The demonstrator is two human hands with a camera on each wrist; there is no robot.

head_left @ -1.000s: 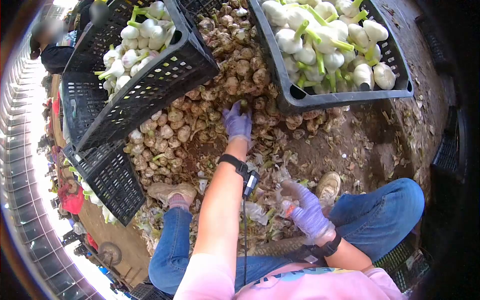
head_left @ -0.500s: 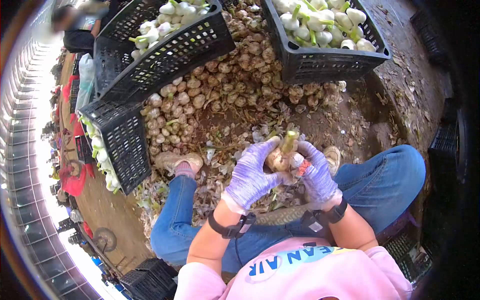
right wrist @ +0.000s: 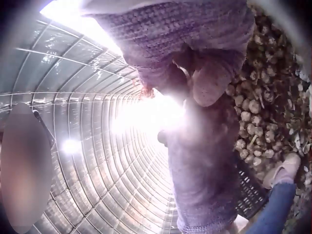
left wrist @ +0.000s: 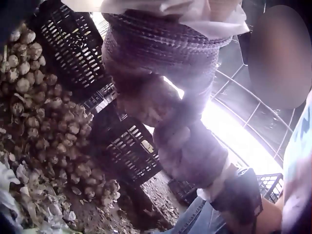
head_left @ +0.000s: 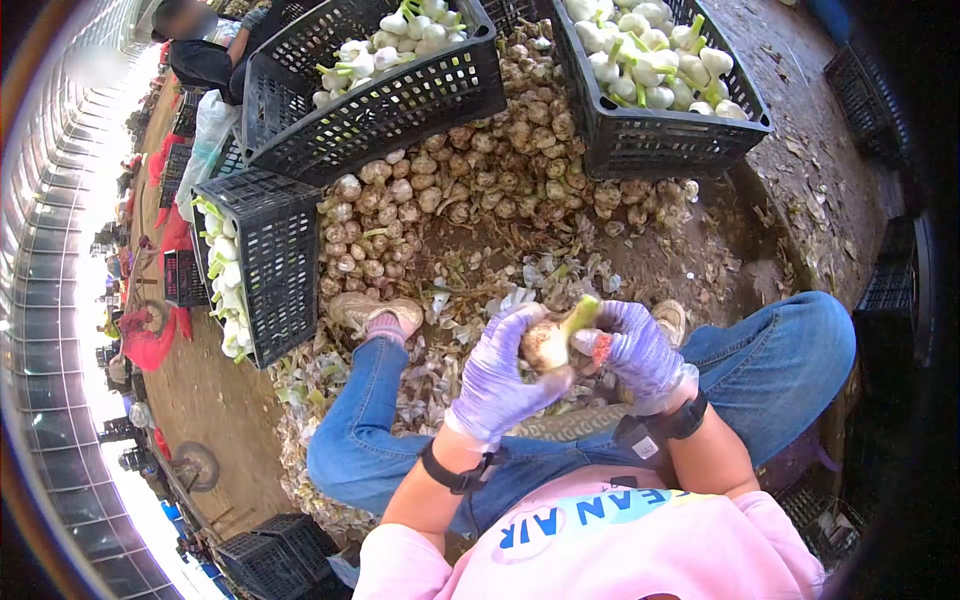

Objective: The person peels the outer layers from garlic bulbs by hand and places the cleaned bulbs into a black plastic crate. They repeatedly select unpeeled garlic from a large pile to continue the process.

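In front of the lap, a garlic bulb (head_left: 546, 346) with a short green stem (head_left: 580, 314) is between both hands. Its skin is brownish on the left, with a paler, whiter patch beside the stem. My left hand (head_left: 497, 378), in a purple knit glove under a thin clear one, grips the bulb from the left. From the other side my right hand (head_left: 645, 360), gloved alike and with orange-red material at the thumb, pinches it near the stem. In the left wrist view the bulb (left wrist: 152, 103) is dim beneath the left fingers; glare washes out the right wrist view.
Unpeeled garlic (head_left: 480, 165) lies heaped ahead, with loose skins (head_left: 470, 290) on the ground nearer the feet. Black crates of white garlic stand at the left (head_left: 400, 120), right (head_left: 680, 140) and lower left (head_left: 275, 265). Another person (head_left: 205, 60) is at upper left.
My left hand came back from the heap with a garlic bulb and met my right hand over the lap. Since then the bulb has tilted, its stem leaning right, and a whiter patch shows.
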